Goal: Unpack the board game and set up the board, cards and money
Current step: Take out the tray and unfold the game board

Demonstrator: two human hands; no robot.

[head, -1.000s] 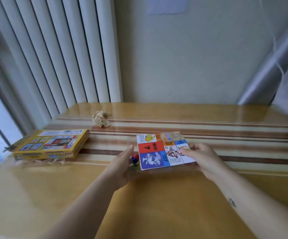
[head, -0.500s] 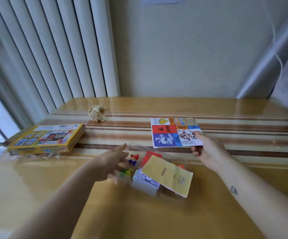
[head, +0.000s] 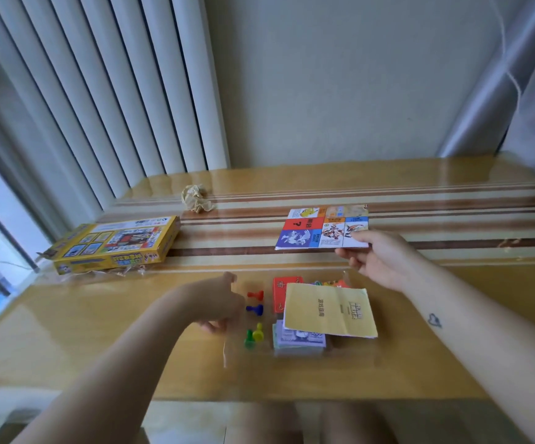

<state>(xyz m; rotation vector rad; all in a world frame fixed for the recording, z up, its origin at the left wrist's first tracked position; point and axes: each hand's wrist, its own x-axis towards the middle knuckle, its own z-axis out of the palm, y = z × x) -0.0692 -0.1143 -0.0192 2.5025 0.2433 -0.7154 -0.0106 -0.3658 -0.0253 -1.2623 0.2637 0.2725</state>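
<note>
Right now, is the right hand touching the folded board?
Touching. The head view shows the right hand pinching the folded board at its near right corner, with the thumb on top.

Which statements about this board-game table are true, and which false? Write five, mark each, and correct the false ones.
1. The right hand holds the folded board. True.
2. The yellow game box lies right of the board. False: it lies left, by the window.
3. A red pawn, blue pawn, yellow pawn and green pawn lie on the table. True.
4. The yellow booklet lies under the money stack. False: it lies on top.
5. The crumpled paper sits inside the box. False: it lies on the table, apart from the box.
</note>
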